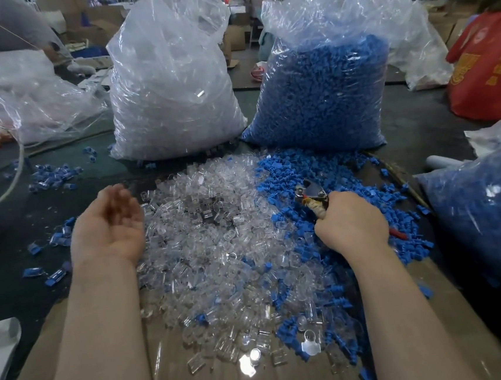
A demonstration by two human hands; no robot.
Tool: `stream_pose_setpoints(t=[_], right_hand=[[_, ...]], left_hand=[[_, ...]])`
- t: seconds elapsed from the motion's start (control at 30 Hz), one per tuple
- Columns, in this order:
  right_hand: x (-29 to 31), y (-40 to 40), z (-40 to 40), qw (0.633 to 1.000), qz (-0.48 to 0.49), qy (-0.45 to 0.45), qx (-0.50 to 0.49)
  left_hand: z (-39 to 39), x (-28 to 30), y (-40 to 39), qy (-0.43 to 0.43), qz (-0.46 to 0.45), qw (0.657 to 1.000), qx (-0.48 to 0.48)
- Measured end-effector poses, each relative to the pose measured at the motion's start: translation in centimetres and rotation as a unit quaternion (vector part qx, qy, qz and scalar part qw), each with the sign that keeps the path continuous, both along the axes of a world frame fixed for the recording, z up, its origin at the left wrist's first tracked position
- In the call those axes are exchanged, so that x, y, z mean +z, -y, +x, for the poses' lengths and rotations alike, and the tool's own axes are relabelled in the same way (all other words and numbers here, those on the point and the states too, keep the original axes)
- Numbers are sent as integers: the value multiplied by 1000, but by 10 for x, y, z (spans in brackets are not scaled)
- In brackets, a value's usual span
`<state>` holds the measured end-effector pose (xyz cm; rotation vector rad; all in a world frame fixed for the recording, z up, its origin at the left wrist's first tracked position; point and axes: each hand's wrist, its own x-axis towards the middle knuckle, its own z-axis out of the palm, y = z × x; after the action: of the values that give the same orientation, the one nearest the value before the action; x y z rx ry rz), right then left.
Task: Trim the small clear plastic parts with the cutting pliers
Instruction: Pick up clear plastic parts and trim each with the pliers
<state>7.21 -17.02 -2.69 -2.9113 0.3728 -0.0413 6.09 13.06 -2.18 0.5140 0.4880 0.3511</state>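
Two hands over the table: left hand (108, 222) palm up, open, looks empty though blurred. Right hand (350, 221) gripping cutting pliers (309, 196), jaws pointing away. Clear plastic parts (205, 240) heaped between both hands, blue parts (291, 186) under right hand.

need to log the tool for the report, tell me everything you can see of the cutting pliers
The cutting pliers are a small metal hand tool with a dark, shiny head whose short jaws point up and to the left. The handles look wrapped in pale tape or cloth near the pivot, and a red tip pokes out below the palm. The right hand grips the handles in a fist, holding the head over the blue parts. Nothing shows between the jaws.
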Motion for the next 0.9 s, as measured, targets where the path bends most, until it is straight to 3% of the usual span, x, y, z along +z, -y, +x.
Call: stream_pose_setpoints(t=[0.03, 0.1, 0.2, 0.33, 0.37, 0.57, 0.67, 0.8, 0.9], right_hand=[[0, 0, 0, 1000, -1, -5, 1], [1, 0, 1, 1000, -5, -10, -1], [1, -1, 1, 1000, -9, -7, -4], [0, -2, 1, 1000, -15, -9, 0], [-1, -3, 2, 1000, -17, -10, 1], [-2, -4, 2, 1000, -18, 3, 7], [-3, -3, 2, 1000, 9, 9, 23], [-3, -3, 2, 999, 21, 19, 34], [-4, -3, 2, 999, 16, 29, 33]], left_hand=[[0, 6, 9, -44, 110, 992, -34], [-1, 14, 28, -94, 342, 929, -105], [-7, 18, 56, -117, 581, 770, -237], [-6, 13, 83, -156, 760, 538, -329], [-6, 12, 87, -160, 786, 502, -324], [-2, 8, 91, -153, 816, 485, -275], [0, 5, 89, -176, 835, 438, -283], [0, 2, 90, -154, 825, 477, -262], [0, 0, 90, -158, 826, 488, -236]])
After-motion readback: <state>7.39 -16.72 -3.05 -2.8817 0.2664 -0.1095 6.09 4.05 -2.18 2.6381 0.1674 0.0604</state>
